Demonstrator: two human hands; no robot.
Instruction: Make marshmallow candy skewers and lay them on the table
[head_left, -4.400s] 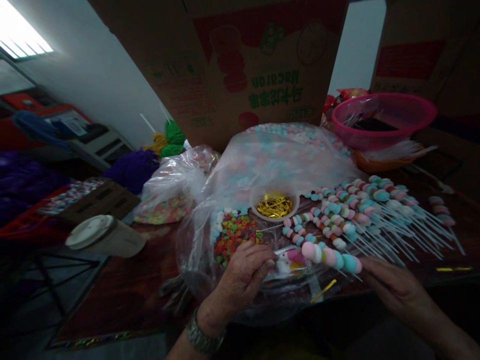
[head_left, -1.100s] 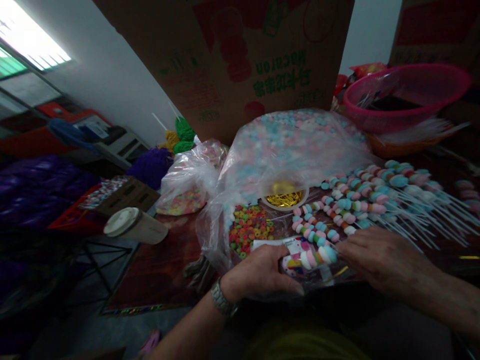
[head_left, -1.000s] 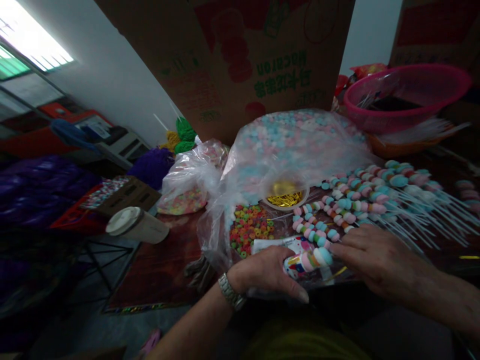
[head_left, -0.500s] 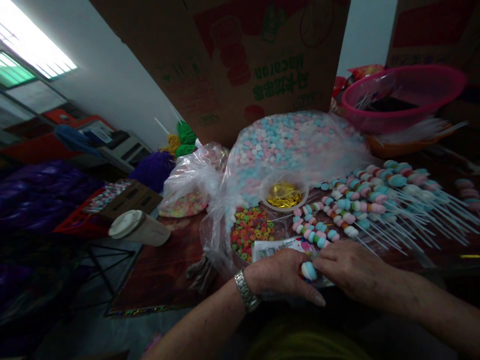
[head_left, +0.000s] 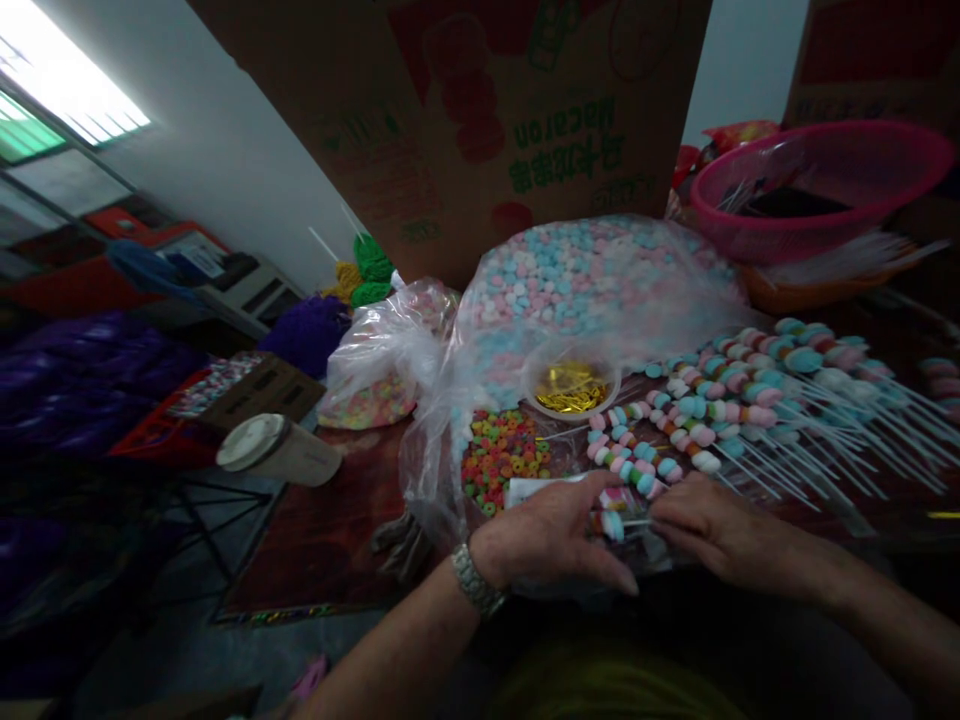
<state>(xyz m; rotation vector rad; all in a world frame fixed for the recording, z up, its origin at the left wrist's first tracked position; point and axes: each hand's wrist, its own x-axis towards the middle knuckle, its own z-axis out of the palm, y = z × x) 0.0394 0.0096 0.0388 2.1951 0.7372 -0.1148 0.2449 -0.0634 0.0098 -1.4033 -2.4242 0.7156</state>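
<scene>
While right fingers (head_left: 675, 508) pinch a skewer (head_left: 613, 526), left fingers (head_left: 589, 492) apart, reddish table (head_left: 319, 545), dim room (head_left: 225, 130)

Table, dark reddish-brown, glossy surface (head_left: 307, 540); upon it: white-lidded pale paper cup (head_left: 281, 450), tipped; clear plastic bag of multicoloured rings (head_left: 375, 385); pink, blue and white candy skewers on white sticks (head_left: 757, 410).
</scene>
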